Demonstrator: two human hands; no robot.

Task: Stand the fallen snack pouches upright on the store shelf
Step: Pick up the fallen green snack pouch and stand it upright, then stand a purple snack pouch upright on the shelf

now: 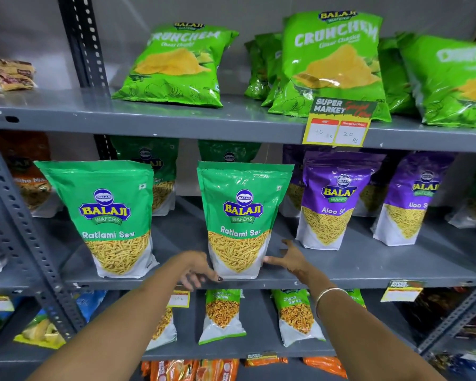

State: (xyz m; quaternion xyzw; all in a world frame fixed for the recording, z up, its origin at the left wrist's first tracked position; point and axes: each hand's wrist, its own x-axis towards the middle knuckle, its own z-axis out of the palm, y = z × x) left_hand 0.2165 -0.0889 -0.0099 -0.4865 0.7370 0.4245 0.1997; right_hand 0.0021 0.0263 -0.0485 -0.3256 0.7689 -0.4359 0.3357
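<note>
A green pouch [241, 218] stands upright on the middle shelf [368, 270]. Left hand [199, 269] and right hand [289, 259] flank its base, fingers spread, touching but not clasping it.

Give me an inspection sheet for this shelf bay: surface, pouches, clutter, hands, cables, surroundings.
Surface: grey middle shelf, bare patches between the pouches.
Job's things: centre Ratlami Sev pouch upright at the front edge; left Ratlami Sev pouch upright; Aloo Sev pouches upright.
Clutter: nothing seen.
Grippers: left hand open at the centre pouch's lower left corner; right hand open, thumb touching its lower right side.
Cables: nothing seen.
Surroundings: Crunchem bags leaning back on the top shelf; price tag on its edge; Chana Garam pouches below.
</note>
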